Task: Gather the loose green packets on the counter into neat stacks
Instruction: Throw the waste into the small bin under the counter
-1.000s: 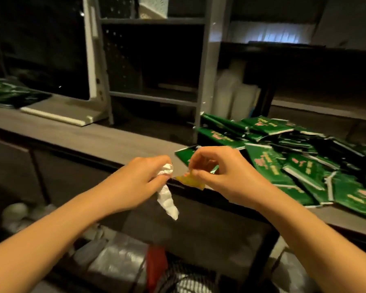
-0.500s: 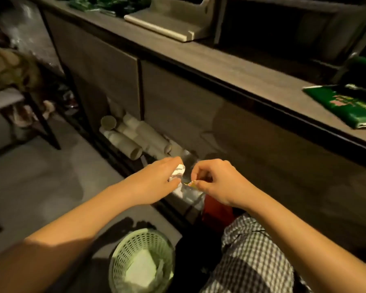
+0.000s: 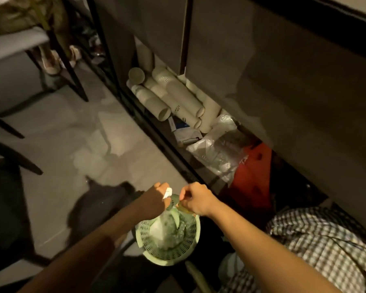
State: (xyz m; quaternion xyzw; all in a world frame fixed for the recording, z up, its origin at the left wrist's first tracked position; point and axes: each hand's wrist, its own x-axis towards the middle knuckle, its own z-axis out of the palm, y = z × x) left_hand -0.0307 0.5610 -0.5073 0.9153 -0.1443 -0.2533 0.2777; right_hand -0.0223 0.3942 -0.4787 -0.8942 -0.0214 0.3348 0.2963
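Note:
No green packets are in view; the camera looks down at the floor below the counter front [image 3: 283,70]. My left hand [image 3: 155,199] grips a crumpled white paper scrap [image 3: 168,192] above a pale green perforated waste basket [image 3: 190,249]. My right hand [image 3: 195,199] pinches a small yellow scrap [image 3: 183,208] over the basket's far rim. The two hands are close together, almost touching. White waste lies inside the basket.
Under the counter lie several white cup sleeves [image 3: 169,96], a clear plastic bag [image 3: 218,153] and a red bag [image 3: 251,176]. A checked cloth [image 3: 317,246] is at lower right. Dark chair legs [image 3: 72,66] stand on the grey floor at left.
The view has swung down from the counter and its green packets to the floor. Both hands, still holding the white and yellow scraps, have dropped to just above the green basket.

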